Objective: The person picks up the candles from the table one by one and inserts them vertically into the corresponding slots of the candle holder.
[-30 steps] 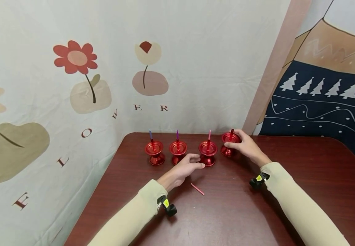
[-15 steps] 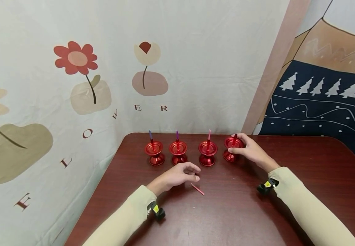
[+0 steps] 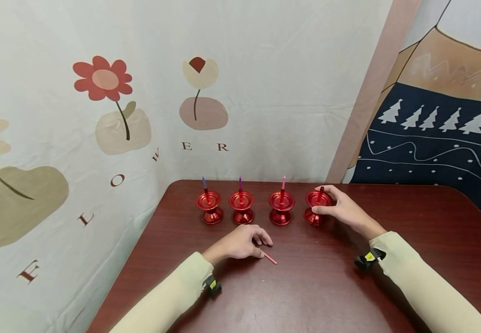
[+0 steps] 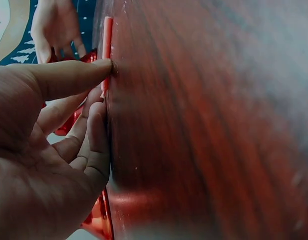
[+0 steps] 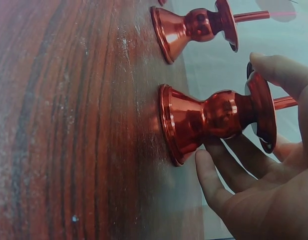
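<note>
My right hand [image 3: 350, 213] grips the upper dish of the rightmost red metallic candle holder [image 3: 314, 216], which stands upright on the table and carries no candle. Its thumb lies on the near rim in the right wrist view, with fingers behind the holder [image 5: 223, 115]. My left hand [image 3: 240, 243] is low over the table at a thin pink candle [image 3: 271, 258] lying flat. In the left wrist view the thumb crosses the pink candle [image 4: 108, 37], and the loosely bent fingers are near its wick end. A firm hold on it does not show.
Three matching holders stand in a row at the back, bearing a blue candle [image 3: 204, 183], a purple candle [image 3: 240, 184] and a pink candle [image 3: 284, 182]. The brown table [image 3: 298, 296] meets a printed cloth backdrop [image 3: 273, 92] behind them.
The right hand has brought the rightmost holder nearer and slightly right, level with the row. My left hand has come away from the holders, down to the lying candle, which has not moved.
</note>
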`<state>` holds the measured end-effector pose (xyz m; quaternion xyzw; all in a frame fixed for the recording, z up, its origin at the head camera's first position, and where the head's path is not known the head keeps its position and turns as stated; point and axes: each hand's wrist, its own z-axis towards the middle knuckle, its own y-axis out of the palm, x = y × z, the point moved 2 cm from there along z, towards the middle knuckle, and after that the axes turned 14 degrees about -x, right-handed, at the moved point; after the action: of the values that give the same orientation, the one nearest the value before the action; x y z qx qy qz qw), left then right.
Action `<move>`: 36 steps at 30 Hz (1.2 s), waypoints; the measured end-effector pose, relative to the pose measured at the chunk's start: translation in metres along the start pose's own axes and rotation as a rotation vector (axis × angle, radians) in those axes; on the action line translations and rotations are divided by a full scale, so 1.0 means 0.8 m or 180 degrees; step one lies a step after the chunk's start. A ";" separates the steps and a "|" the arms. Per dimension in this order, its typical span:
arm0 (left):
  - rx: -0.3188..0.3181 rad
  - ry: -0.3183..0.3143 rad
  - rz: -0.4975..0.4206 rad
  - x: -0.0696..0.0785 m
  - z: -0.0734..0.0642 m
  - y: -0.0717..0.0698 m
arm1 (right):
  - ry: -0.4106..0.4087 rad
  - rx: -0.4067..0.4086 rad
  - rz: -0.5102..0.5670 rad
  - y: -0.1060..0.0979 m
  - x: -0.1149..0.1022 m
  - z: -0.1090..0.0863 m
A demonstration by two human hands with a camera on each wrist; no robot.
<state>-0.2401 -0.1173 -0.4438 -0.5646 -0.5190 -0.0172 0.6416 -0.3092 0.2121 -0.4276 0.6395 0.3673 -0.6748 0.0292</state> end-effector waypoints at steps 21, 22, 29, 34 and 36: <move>-0.0156 0.0007 0.0692 -0.016 0.012 0.008 | -0.0032 -0.0030 0.0106 0.002 0.002 -0.004; -0.0146 0.0050 0.0727 -0.029 0.018 0.011 | -0.0029 -0.0031 0.0108 0.002 0.002 -0.004; -0.0048 0.0083 0.0716 -0.094 0.046 0.024 | -0.0012 -0.0049 0.0084 0.003 0.002 -0.006; 0.0257 0.0223 0.0655 -0.054 0.032 0.012 | -0.0026 -0.0050 0.0081 0.004 0.002 -0.007; 0.0374 0.0284 0.0562 -0.026 0.022 0.005 | -0.0035 -0.0047 0.0090 0.004 0.003 -0.007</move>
<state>-0.2586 -0.1143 -0.4641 -0.5682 -0.4383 0.0448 0.6950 -0.3034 0.2136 -0.4303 0.6406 0.3630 -0.6751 0.0454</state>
